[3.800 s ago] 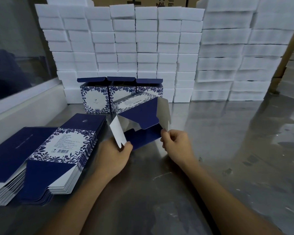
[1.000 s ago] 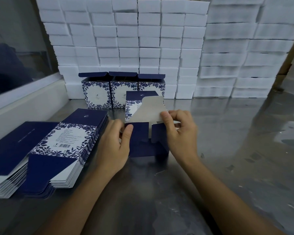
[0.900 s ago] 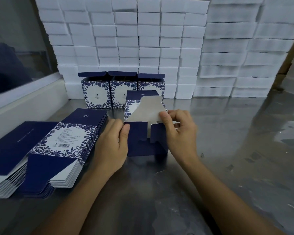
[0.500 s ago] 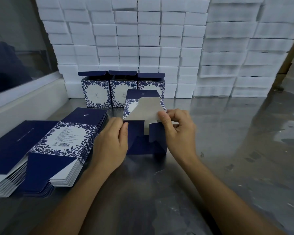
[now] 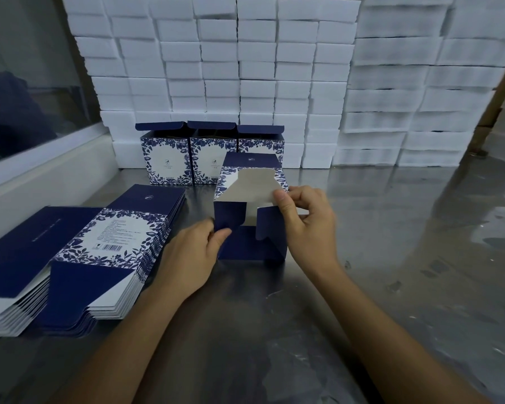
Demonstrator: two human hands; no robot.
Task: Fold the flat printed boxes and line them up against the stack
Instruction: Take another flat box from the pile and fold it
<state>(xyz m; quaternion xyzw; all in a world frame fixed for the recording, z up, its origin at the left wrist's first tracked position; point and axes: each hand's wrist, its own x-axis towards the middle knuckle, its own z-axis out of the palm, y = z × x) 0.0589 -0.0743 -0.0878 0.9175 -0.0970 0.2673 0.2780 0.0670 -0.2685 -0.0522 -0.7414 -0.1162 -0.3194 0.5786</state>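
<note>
A half-folded navy and floral box [image 5: 250, 246] lies on its side on the steel table, end flaps toward me. My left hand [image 5: 191, 258] pinches its left navy flap between thumb and fingers. My right hand [image 5: 306, 225] pinches the grey inner flap at its right corner and presses against the right navy flap. Three folded boxes [image 5: 210, 158] stand in a row against the stack of white blocks [image 5: 245, 68]. Two piles of flat printed boxes [image 5: 105, 252] lie at the left.
The steel table [image 5: 405, 258] stretches right and toward me. A white ledge under a glass pane [image 5: 50, 170] borders the left side. More white blocks [image 5: 420, 83] rise at the back right.
The box has gone from held up and open to lying on the table. My left thumb has moved onto the left flap and pinches it; my right hand stays on the grey flap.
</note>
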